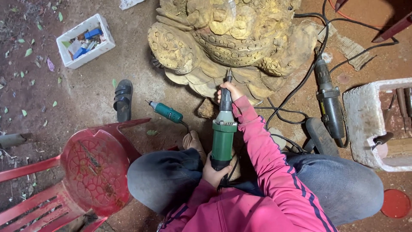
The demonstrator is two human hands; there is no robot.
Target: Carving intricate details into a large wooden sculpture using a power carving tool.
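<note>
Carving (pixel 231 38) ahead, red chair (pixel 92 167) left

Green die grinder (pixel 223 137), upright, bit against pale carved wooden sculpture (pixel 231 38).

Single head-worn camera, looking steeply down from above the seated person.

The view faces forward and downward over the pink sleeves and knees, close to the hands, with the wooden carving (pixel 231 43) at the top edge of the frame. The dirt ground (pixel 86 94) fills the rest. There is no second view, so no overlap.
</note>
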